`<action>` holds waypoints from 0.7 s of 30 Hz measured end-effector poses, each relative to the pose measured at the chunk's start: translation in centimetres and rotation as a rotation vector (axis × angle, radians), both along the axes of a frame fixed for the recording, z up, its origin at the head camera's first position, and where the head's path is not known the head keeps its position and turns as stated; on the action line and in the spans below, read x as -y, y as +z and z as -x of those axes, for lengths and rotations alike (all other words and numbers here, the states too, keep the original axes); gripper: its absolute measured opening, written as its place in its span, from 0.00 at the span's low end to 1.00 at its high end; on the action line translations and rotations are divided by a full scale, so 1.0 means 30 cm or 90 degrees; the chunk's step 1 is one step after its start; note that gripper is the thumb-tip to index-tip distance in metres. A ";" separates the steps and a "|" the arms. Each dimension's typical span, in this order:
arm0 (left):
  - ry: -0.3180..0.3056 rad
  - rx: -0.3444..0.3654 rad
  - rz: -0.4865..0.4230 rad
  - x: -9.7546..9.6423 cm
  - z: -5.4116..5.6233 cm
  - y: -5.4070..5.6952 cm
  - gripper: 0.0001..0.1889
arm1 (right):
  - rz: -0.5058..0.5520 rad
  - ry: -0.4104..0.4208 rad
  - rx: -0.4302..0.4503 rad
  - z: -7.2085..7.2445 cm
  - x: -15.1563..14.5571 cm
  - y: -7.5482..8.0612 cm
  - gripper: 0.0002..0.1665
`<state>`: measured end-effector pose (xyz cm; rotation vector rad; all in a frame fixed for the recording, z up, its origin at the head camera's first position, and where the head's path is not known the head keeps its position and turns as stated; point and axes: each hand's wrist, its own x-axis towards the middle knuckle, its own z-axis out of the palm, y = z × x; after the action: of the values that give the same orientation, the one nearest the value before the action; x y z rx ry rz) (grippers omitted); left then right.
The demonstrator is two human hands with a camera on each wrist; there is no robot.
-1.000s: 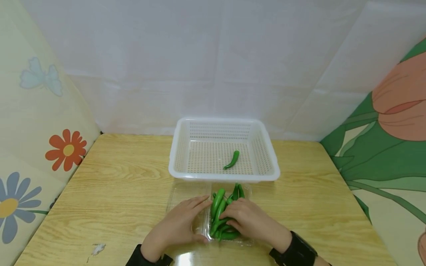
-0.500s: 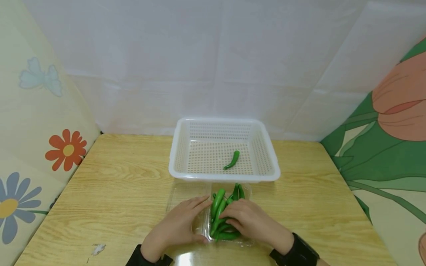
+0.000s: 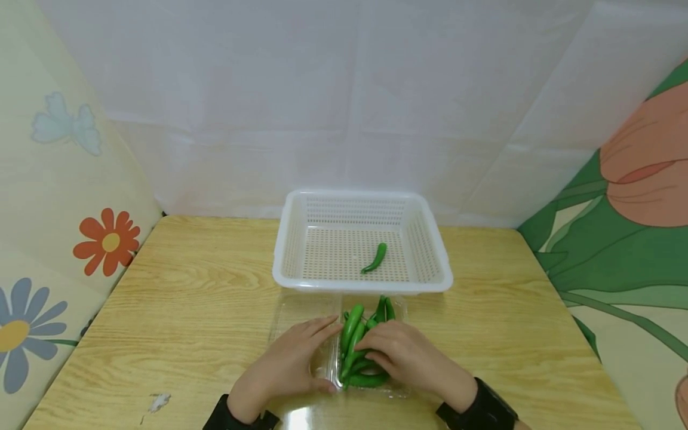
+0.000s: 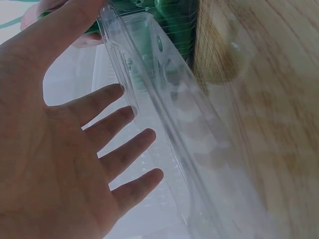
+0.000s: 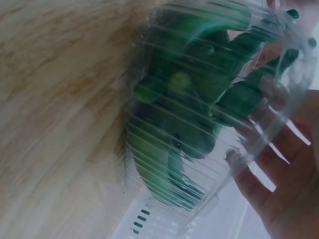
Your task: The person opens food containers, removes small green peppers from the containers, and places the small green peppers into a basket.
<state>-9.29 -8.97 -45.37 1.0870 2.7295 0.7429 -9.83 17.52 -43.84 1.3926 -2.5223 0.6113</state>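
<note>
Several green chili peppers (image 3: 352,328) lie in the right half of a clear plastic clamshell box (image 3: 398,391), its lid folded out to the left. My left hand (image 3: 292,358) spreads along the box's left side, thumb and fingertips at the hinge edge; the left wrist view shows these fingers (image 4: 134,149) apart and nearly straight. Over the pile, my right hand (image 3: 411,358) bends its fingers down and pinches a green chili pepper between thumb and fingertips. Through the ribbed wall in the right wrist view, peppers (image 5: 194,94) show beside that hand's fingers (image 5: 254,189).
Just behind the box stands a white perforated plastic basket (image 3: 360,285) with one curved green chili pepper (image 3: 376,258) on its floor. Both rest on a wood-grain table (image 3: 209,286). White cloth (image 3: 258,107) hangs behind. A small pale scuff (image 3: 159,402) marks the table's front left.
Under the right hand, the lower peppers have shifted slightly, one tip moving left. The right wrist has drifted a little to the right. The left hand and the basket have stayed put.
</note>
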 end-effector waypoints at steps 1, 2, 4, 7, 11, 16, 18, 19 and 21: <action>0.001 0.001 0.000 0.000 0.000 0.000 0.54 | -0.002 0.001 0.001 -0.001 0.000 -0.001 0.16; 0.000 0.000 0.000 0.000 -0.001 0.000 0.54 | -0.004 0.001 0.005 -0.001 0.001 -0.003 0.16; 0.001 -0.001 0.001 0.001 0.000 -0.001 0.54 | -0.008 0.004 0.009 -0.002 0.001 -0.005 0.16; 0.001 -0.001 0.003 0.002 0.000 -0.003 0.54 | -0.015 0.005 0.018 -0.004 0.001 -0.007 0.16; 0.000 -0.003 0.003 0.002 0.002 -0.004 0.54 | -0.026 0.002 0.034 -0.009 -0.002 -0.009 0.15; 0.000 0.001 0.002 0.000 0.002 -0.001 0.54 | -0.041 -0.005 0.041 -0.016 -0.007 -0.014 0.16; 0.000 0.003 0.001 0.000 0.001 0.000 0.53 | -0.047 -0.010 0.040 -0.017 -0.009 -0.016 0.17; 0.000 0.003 0.001 -0.001 0.001 0.000 0.53 | -0.049 -0.012 0.041 -0.017 -0.009 -0.016 0.17; 0.001 0.003 0.000 -0.001 0.001 0.000 0.53 | -0.054 -0.015 0.040 -0.018 -0.011 -0.019 0.18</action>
<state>-9.31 -8.94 -45.39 1.0823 2.7267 0.7446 -9.30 17.86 -44.41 1.3898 -2.6384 0.5583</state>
